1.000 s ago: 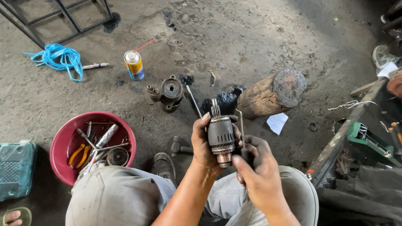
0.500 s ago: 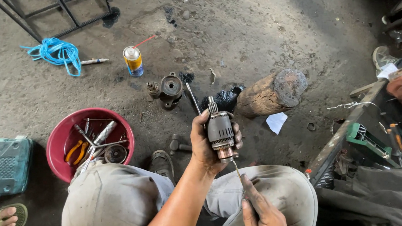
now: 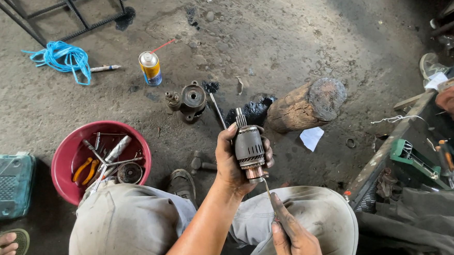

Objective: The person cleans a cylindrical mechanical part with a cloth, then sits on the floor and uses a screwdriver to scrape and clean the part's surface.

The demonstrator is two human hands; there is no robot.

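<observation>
My left hand [image 3: 232,161] wraps the upright motor part [image 3: 249,148], and just below it my right hand [image 3: 295,240] pinches a thin tool [image 3: 268,192] pointing up at its lower end.

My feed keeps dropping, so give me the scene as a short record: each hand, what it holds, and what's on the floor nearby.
left hand: grips motor armature upright
right hand: holds thin metal rod, tip at armature's lower end
floor ahead: wooden log, round metal housing, spray can, blue rope
floor left: red bowl of tools, teal tool case
</observation>
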